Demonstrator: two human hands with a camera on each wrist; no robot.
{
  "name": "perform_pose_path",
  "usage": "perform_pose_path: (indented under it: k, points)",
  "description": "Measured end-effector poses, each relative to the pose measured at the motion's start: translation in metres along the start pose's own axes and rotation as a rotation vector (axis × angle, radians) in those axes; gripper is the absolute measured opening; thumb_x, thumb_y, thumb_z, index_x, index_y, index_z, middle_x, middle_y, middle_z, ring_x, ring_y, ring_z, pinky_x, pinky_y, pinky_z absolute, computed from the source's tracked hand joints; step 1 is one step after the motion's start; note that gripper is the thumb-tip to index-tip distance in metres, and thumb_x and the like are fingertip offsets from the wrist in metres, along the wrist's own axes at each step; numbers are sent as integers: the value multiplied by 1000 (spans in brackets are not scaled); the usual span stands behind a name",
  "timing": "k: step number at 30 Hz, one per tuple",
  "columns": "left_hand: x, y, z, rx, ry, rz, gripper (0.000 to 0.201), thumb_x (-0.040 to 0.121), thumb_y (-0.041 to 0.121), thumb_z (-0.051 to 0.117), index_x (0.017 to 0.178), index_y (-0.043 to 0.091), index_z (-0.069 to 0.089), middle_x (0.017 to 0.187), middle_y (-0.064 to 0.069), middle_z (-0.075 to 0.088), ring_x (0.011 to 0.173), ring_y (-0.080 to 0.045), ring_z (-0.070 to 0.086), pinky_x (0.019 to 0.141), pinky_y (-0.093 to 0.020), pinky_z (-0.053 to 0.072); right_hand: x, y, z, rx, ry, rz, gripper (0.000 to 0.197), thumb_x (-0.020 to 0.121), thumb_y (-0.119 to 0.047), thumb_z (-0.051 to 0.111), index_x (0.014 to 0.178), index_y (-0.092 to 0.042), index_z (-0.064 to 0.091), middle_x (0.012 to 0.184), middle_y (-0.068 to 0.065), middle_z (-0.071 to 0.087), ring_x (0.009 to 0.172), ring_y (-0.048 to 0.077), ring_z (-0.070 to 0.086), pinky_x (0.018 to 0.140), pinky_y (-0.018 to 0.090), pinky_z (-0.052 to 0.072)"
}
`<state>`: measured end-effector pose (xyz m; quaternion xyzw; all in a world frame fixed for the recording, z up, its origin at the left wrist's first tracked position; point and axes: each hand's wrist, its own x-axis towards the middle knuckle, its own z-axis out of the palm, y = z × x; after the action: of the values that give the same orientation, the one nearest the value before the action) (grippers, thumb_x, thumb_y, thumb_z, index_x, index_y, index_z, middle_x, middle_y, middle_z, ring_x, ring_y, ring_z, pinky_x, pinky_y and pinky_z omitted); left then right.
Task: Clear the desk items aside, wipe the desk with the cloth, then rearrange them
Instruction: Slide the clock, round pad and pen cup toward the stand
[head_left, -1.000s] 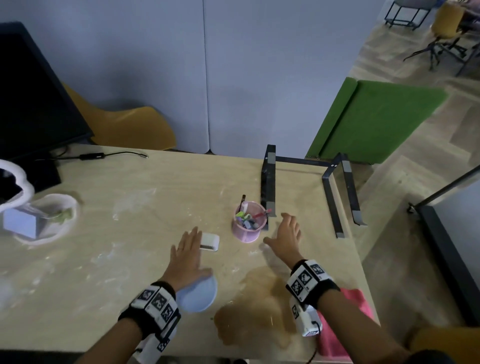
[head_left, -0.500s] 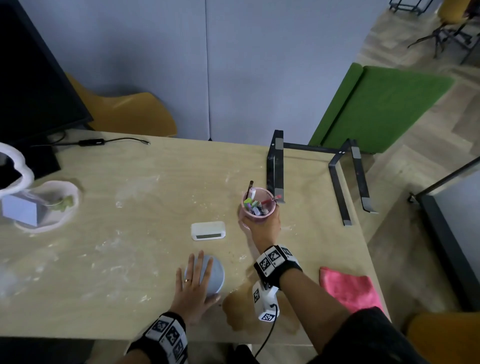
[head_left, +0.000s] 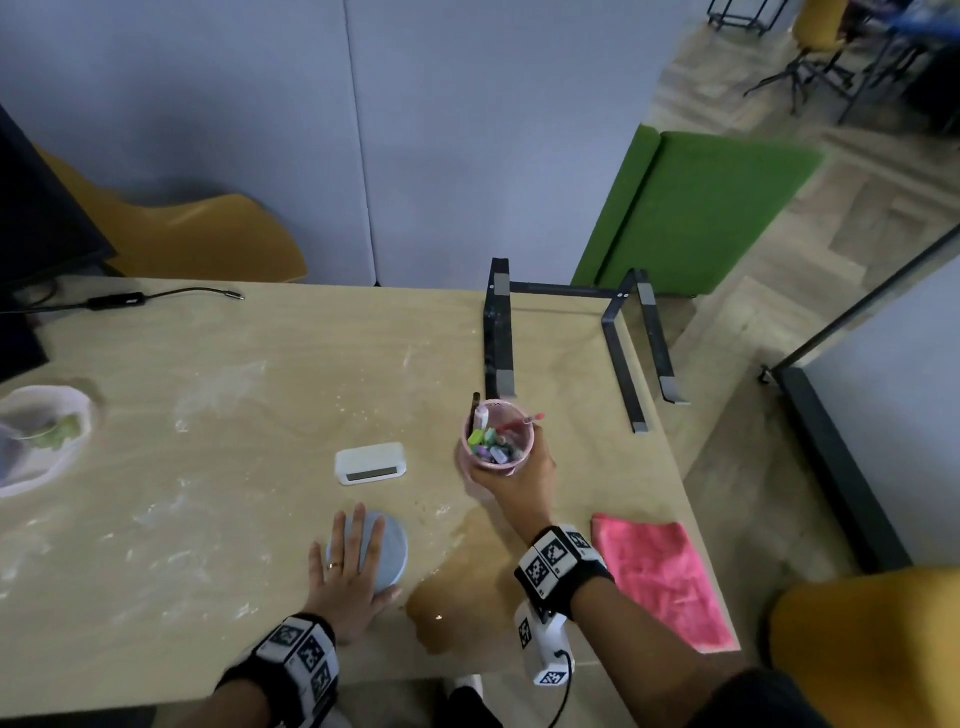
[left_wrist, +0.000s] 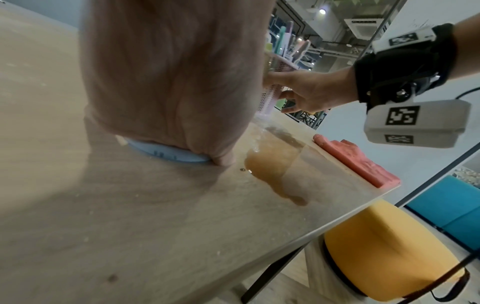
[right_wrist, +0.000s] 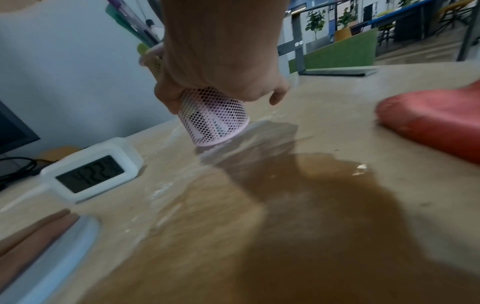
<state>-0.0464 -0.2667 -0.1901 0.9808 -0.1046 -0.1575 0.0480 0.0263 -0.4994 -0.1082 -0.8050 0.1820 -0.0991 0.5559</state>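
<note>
From the head view, the right hand (head_left: 519, 475) wraps its fingers round the pink mesh pen cup (head_left: 496, 441), between the white clock (head_left: 370, 462) and the black stand (head_left: 571, 338). The left hand (head_left: 350, 577) lies flat, fingers straight and slightly spread, on the blue disc (head_left: 387, 551); a brown spill (head_left: 467, 587) sits beside it, and the pink cloth (head_left: 660, 577) lies near the desk's (head_left: 234, 415) right edge.

The left wrist view shows the palm pressing the disc (fingers hidden).

The right wrist view shows the cup tilted, its base apparently just off the desk.

Tilted pink mesh pen cup (head_left: 497, 441), folded pink cloth (head_left: 662, 577) near the desk's right edge.
</note>
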Motion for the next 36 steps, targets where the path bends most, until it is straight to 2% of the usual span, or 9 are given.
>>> perform_pose_path:
  k: [3, 8, 10, 13, 16, 24, 30, 33, 36]
  points:
    - [0, 2, -4, 38, -48, -5, 84, 87, 64, 1, 150, 9, 3, 158, -14, -7, 139, -42, 12, 74, -61, 50, 4, 9, -30, 7, 26, 5, 70, 52, -14, 90, 111, -19, 52, 96, -12, 63, 80, -9, 62, 67, 6, 50]
    - [-4, 6, -13, 0, -206, -23, 95, 70, 64, 48, 144, 11, 21, 148, -21, 30, 126, -45, 39, 70, -63, 52, 19, 28, -74, -111, 153, 37, 79, 52, -37, 87, 120, -18, 51, 109, -2, 67, 93, 10, 65, 83, 37, 57]
    - [-5, 13, -26, 18, -198, -21, 102, 76, 59, 59, 148, 6, 11, 155, -20, 9, 138, -45, 21, 92, -69, 39, 26, 28, -89, -70, 197, 58, 73, 55, -27, 88, 119, -18, 53, 109, -3, 66, 95, 10, 65, 85, 35, 57]
    - [-7, 17, -31, 19, -288, -83, 87, 93, 54, 33, 146, 10, -21, 151, -13, -34, 143, -36, -22, 114, -57, 3, 42, 30, -113, -77, 203, 80, 70, 58, -32, 87, 119, -24, 53, 109, -4, 67, 96, 10, 67, 82, 26, 56]
    - [-7, 19, -34, 38, -340, -96, 85, 94, 53, 31, 146, 12, -22, 152, -13, -33, 142, -35, -25, 116, -56, 1, 54, 35, -125, -102, 205, 98, 65, 56, -43, 84, 112, -40, 52, 103, -14, 68, 91, 2, 67, 83, 29, 57]
    - [-6, 21, -33, 33, -368, -113, 86, 93, 53, 35, 146, 15, -22, 152, -10, -33, 142, -32, -25, 118, -54, -1, 60, 49, -130, -103, 174, 122, 55, 61, -29, 79, 109, -37, 54, 95, -15, 67, 86, 4, 66, 77, 22, 50]
    - [-8, 18, -34, 2, -321, -89, 88, 92, 54, 38, 147, 16, -19, 154, -10, -30, 143, -33, -24, 118, -53, -3, 55, 41, -124, -88, 225, 171, 54, 69, -5, 75, 117, -14, 53, 100, 2, 62, 87, 17, 62, 73, 17, 45]
    - [-2, 13, -43, -81, -271, -93, 86, 81, 68, 26, 148, 18, 6, 157, -7, -5, 145, -31, -6, 117, -52, -1, 51, 42, -106, -304, 282, 470, 80, 68, -23, 80, 131, 3, 37, 122, 18, 51, 118, 32, 51, 92, 34, 47]
    - [8, 7, -58, -167, 32, -98, 69, 70, 64, 23, 123, 21, 34, 129, -4, 29, 124, -34, 36, 103, -53, 26, 37, 41, -80, -426, 315, 638, 87, 74, -27, 74, 137, 8, 24, 140, 26, 33, 132, 37, 32, 110, 45, 28]
